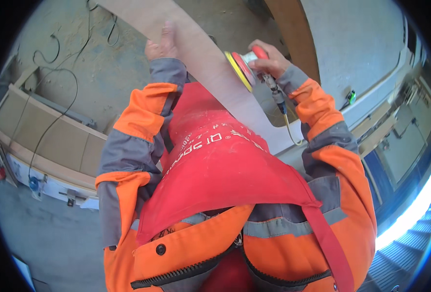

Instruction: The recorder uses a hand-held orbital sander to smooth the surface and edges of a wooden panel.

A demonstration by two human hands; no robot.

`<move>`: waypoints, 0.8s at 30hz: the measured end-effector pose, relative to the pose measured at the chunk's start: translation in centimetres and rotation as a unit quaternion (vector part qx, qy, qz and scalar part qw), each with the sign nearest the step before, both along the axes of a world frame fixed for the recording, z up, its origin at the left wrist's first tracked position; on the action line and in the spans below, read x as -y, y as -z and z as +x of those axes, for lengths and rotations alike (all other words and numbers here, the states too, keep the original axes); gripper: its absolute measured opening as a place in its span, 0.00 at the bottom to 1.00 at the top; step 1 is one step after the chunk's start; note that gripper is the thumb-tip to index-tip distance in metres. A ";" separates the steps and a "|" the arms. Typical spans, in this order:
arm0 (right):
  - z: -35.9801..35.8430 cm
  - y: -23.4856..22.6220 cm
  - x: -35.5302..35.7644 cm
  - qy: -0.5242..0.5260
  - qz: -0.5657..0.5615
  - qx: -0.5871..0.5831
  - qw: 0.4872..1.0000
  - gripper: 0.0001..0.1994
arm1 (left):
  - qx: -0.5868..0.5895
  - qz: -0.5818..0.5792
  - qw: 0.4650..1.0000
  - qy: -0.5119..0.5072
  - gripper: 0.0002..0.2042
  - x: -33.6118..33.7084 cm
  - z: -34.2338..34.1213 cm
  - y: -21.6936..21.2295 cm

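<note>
Head view: pale curved board [201,53] is set far left to near right, beyond the red apron [215,165]. Its left edge is held by the left hand [162,47]; one digit is laid along the face, the rest can't be told. Sander [247,62] is gripped by the right hand [272,61], fingers curled round the body. Yellow disc [238,72] is tilted on edge at the board's right edge. Thin hose [289,129] is run nearward.

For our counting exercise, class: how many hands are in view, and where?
2: the left hand at the left edge of the pale board, and the right hand around the sander. No others show.
</note>
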State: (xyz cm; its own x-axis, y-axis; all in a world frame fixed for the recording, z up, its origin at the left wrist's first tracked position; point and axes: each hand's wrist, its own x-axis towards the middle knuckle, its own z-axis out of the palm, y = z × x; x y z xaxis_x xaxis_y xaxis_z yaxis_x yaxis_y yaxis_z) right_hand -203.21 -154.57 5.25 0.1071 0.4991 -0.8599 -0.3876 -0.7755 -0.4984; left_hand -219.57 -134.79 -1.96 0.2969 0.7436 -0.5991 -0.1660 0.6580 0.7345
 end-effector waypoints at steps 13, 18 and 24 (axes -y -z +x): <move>0.0 1.2 -1.3 0.003 0.068 0.011 0.998 0.17 | -0.028 -0.001 0.999 0.028 0.13 0.5 -0.4 -0.3; -2.3 1.5 8.7 0.004 0.006 -0.002 1.000 0.17 | -0.088 0.000 0.994 0.058 0.14 -0.1 -0.8 -0.7; -2.1 2.7 7.4 -0.021 0.091 0.052 0.994 0.17 | -0.134 0.013 0.986 0.095 0.22 0.4 -0.5 -0.3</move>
State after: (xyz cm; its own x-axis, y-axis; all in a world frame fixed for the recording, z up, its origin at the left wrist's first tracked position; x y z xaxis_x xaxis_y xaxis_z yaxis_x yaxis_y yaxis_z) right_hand -205.35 -162.00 2.53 0.1657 0.6514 -0.7404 -0.2957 -0.6834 -0.6675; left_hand -220.07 -135.21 -1.71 0.2660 0.7067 -0.6556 0.1604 0.6382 0.7530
